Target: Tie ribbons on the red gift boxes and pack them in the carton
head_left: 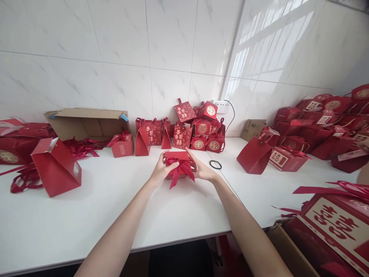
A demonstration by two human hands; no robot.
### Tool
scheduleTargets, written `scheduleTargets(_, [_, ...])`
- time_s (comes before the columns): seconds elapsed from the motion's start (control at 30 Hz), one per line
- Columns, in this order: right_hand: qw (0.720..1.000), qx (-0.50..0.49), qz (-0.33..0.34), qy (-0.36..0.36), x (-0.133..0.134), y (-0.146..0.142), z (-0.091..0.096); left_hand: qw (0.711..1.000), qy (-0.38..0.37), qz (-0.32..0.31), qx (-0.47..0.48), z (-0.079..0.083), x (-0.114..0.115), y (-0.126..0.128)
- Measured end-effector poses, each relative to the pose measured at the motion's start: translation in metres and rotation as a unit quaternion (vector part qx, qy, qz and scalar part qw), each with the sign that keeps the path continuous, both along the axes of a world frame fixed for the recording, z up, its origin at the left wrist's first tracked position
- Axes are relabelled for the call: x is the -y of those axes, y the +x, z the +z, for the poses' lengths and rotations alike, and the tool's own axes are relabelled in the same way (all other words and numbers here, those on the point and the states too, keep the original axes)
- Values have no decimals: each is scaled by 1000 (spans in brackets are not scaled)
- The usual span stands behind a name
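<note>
Gold characters 吾家有囍 on the red bags [182, 137] at the tabletop's back edge; red 囍 on the white label of the large box [336, 225] off its right front corner.

Small red gift box [176, 163], red ribbon bow, upright on white table

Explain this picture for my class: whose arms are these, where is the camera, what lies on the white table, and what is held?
No machine: a person's two bare arms, seen by a head-worn camera looking forward and down. The left hand and right hand hold a small red gift box between them; a red ribbon bow is tied on it. On the white table sit a pile of red boxes by the wall and another pile at the right. An open cardboard carton and a black ring lie there too.
</note>
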State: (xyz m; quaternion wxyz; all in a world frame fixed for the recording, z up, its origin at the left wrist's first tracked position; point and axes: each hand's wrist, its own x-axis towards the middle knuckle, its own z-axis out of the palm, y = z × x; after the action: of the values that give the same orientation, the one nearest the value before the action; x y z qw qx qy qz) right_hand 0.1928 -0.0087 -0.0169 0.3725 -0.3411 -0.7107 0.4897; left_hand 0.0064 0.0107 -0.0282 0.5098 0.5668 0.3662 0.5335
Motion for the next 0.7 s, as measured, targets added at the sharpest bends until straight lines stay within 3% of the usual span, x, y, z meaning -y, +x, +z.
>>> scheduleTargets(0.1, [998, -60, -19, -12, -4, 4, 0, 999, 10, 30, -11, 0, -2, 0])
scheduleTargets(0.2, [989, -106, -103, -2, -7, 4, -1, 997, 17, 66, -20, -2, -4, 0])
scheduleTargets(0.3, [980, -44, -189, 43, -7, -3, -4, 997, 23, 75, -24, -4, -6, 0])
scheduleTargets(0.43, [971, -19, -208, 118, -6, -13, -7, 997, 37, 64, -28, -4, -4, -1])
scheduleTargets(0.7, [952, -57, -297, 44, -7, -20, -8, 997, 46, 0, -57, 1, 6, 1])
